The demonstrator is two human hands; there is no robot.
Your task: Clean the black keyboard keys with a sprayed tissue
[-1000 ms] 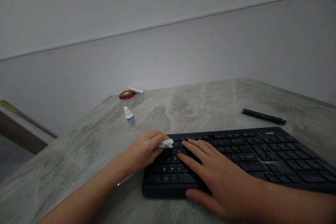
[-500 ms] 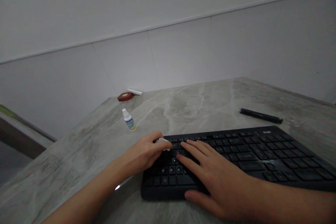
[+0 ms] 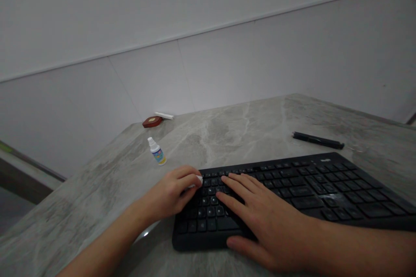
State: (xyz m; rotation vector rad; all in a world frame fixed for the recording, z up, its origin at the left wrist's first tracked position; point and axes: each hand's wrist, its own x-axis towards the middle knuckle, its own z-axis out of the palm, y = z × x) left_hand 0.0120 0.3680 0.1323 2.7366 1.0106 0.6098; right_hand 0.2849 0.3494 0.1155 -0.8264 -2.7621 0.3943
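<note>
A black keyboard [image 3: 307, 202] lies on the grey marbled table. At its upper left corner, my left hand [image 3: 173, 190] is closed on a small white wipe [image 3: 199, 178], of which only a bit shows between the fingers; whether it is tissue or cloth I cannot tell. My right hand [image 3: 260, 216] rests with spread fingers over the left-middle keys, its thumb on the front edge. Past my left hand, a small white spray bottle [image 3: 157, 151] with a blue and yellow label stands on the table.
Behind the keyboard lies a black pen-like object [image 3: 317, 140], with something clear [image 3: 357, 149] beside it. A reddish-brown case [image 3: 152, 121] and a white strip [image 3: 164, 115] lie at the far edge by the wall [image 3: 221, 69]. The marbled table [image 3: 221, 134] reaches the wall.
My left hand has drawn back left across the keys with the wipe, toward the keyboard's left edge. My right hand stays in place on the keys. The view has shifted slightly.
</note>
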